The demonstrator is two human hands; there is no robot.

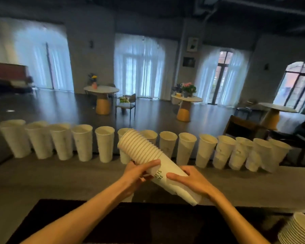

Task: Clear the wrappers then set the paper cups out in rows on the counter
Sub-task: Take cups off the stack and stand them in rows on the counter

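Note:
I hold a nested stack of white paper cups point(144, 154) tilted above the grey counter point(42, 180), rims pointing up and to the left. My left hand point(139, 173) grips the stack near its middle. My right hand point(192, 182) wraps the lower end, near the black lettering. Along the counter's far edge stands a row of several upright white paper cups point(104, 144), running from far left to far right. The stack hides part of two cups in that row. No wrappers show.
A second pile of white cup rims point(296, 229) lies at the bottom right corner. A dark mat or recess point(95, 222) lies below the counter's near edge. Beyond the counter are round tables point(101, 89), chairs and curtained windows.

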